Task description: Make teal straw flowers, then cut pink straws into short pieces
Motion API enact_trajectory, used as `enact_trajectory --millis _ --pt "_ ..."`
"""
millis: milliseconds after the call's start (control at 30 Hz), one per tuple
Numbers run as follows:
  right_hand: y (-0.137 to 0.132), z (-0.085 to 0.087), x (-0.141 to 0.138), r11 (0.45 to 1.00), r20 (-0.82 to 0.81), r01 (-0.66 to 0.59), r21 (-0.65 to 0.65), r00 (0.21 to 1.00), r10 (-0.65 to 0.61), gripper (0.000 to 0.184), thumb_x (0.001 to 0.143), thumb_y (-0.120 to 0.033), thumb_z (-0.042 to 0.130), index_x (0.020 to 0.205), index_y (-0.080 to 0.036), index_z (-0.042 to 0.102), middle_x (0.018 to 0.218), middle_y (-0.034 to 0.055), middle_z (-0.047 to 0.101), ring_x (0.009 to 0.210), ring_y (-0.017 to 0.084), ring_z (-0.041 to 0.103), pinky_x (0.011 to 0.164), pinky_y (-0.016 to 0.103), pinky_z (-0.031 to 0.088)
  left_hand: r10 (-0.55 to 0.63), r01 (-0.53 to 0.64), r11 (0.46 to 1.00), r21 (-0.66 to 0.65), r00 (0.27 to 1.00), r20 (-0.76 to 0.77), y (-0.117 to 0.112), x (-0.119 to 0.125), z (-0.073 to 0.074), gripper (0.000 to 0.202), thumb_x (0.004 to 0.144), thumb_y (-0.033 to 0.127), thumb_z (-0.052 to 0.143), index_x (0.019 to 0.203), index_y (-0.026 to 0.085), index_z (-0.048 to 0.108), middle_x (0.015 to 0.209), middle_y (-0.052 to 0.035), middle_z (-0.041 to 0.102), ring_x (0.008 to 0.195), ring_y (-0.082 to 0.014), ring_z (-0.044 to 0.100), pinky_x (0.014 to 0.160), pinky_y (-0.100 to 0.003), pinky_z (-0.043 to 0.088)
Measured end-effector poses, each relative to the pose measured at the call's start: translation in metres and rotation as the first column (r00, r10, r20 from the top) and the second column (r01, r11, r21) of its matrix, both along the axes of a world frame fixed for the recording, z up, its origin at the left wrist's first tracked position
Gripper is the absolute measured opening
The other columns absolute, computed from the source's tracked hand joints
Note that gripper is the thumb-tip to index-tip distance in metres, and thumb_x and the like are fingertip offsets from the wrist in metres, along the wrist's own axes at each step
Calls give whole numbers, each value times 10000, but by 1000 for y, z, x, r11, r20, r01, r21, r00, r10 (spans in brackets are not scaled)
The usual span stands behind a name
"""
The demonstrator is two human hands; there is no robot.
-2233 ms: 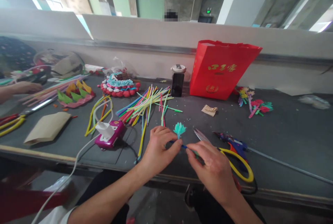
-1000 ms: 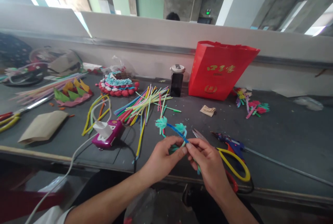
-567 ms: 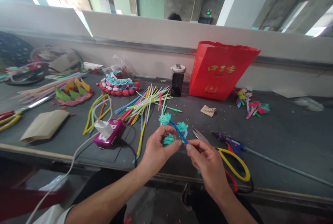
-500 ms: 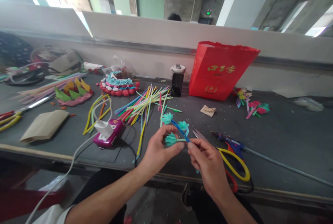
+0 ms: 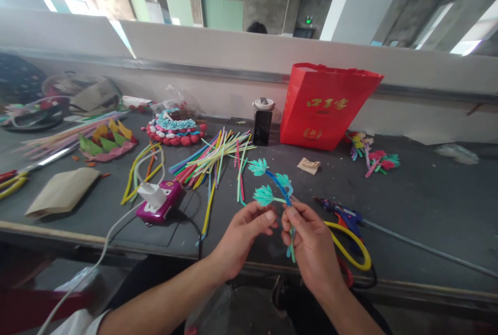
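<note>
My right hand pinches the stems of a pipe-cleaner flower sprig in front of me. The sprig has three turquoise spiky blooms, a blue main stem and pale green side stems, with stem ends sticking out below my fingers. My left hand is just to the left, its fingers curved and apart, with nothing visible in them. Beyond my right hand lie scissors with a yellow handle, partly hidden by that hand, and a blue glue gun.
Coloured pipe cleaners lie in a heap at the centre. A purple power adapter with a white cable sits at left. Behind stand a dark cup and a red bag. Finished colourful flowers rest at right.
My left hand has come off the sprig and dropped slightly lower. My right hand now holds the sprig a little further right, with its blooms fully in view.
</note>
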State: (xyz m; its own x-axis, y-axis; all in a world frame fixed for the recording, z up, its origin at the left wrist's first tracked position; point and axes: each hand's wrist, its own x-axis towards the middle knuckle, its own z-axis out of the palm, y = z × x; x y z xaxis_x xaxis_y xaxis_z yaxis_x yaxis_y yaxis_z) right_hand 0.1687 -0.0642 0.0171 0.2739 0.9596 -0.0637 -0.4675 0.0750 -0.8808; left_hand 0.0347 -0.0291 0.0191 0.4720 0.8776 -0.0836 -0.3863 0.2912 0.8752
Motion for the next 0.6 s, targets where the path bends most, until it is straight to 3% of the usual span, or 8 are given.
enact_trajectory --millis 133,300,467,533,600 --pt "-3 -7 -12 999 24 -42 -7 999 42 187 799 -371 758 900 -218 720 707 -9 592 652 122 515 496 204 436 -23 20 998 63 999 35 -5 5 0 234 892 358 626 961 147 700 798 -33 617 702 -135 574 687 -284 480" --pt "-4 -9 -22 989 140 -138 -54 979 145 215 816 -409 729 918 -219 737 704 -12 597 664 134 533 574 238 472 85 -83 993 -83 996 23 -2 2 -2 256 793 401 729 872 158 733 658 3 555 598 -114 486 484 -218 402" --pt "-1 -4 -7 996 388 -71 -53 918 86 225 791 -410 741 868 -199 754 797 26 698 781 184 611 716 279 485 212 -206 969 -140 977 34 4 -6 1 152 707 294 814 718 165 734 743 -11 674 760 -122 591 763 -220 463" --pt "1 -3 -1 997 378 -62 -38 923 71 222 799 -403 734 886 -198 748 844 38 714 819 196 619 725 281 478 199 -192 972 -134 979 38 6 -8 4 146 709 280 808 692 161 723 730 -13 685 763 -127 607 800 -229 458" --pt "2 -1 2 991 262 -131 -28 956 134 218 812 -387 726 901 -188 737 872 47 712 813 190 620 718 281 470 147 -142 985 -100 988 43 5 -8 9 158 722 280 792 678 152 711 713 -17 682 716 -128 608 768 -239 464"
